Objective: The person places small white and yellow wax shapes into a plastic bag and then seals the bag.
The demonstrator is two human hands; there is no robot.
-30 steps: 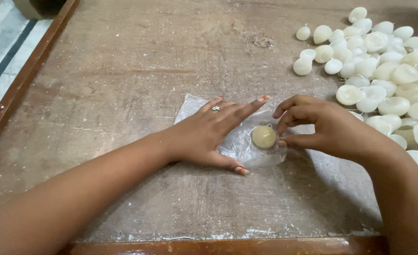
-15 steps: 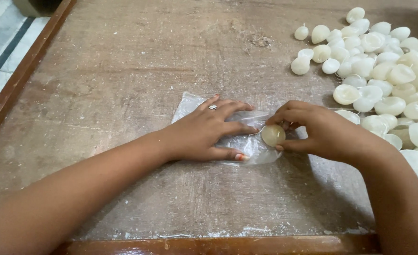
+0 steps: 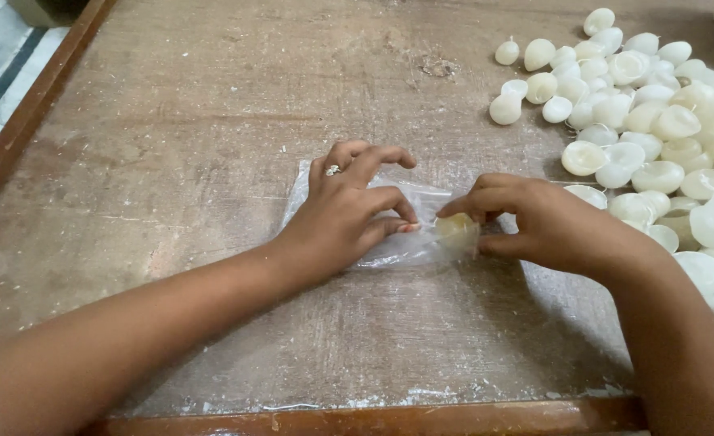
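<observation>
Landmark: the clear plastic sheet (image 3: 389,234), which is spread flat on the worn wooden table (image 3: 211,121)
Left hand (image 3: 349,214): laid palm down on the left part of the sheet, the forearm stretched in from the lower left; the fingers are curled and spread, nothing is enclosed, the sheet is only pressed down; a ring is worn on one finger
Right hand (image 3: 534,226): brought in from the lower right to the sheet's right edge, knuckles up, wrist bent inward; thumb and fingertips are drawn together in a pinch
Small round candle (image 3: 456,228): pale yellowish, pinched by the right hand at the sheet's right end, wrapped in the plastic there, just beside the left fingertips
Heap of white candles (image 3: 655,137): piled to the right of and beyond the sheet, well apart from the left hand, close behind the right wrist
Wooden rim (image 3: 373,420): seen along the near edge, below the sheet
</observation>
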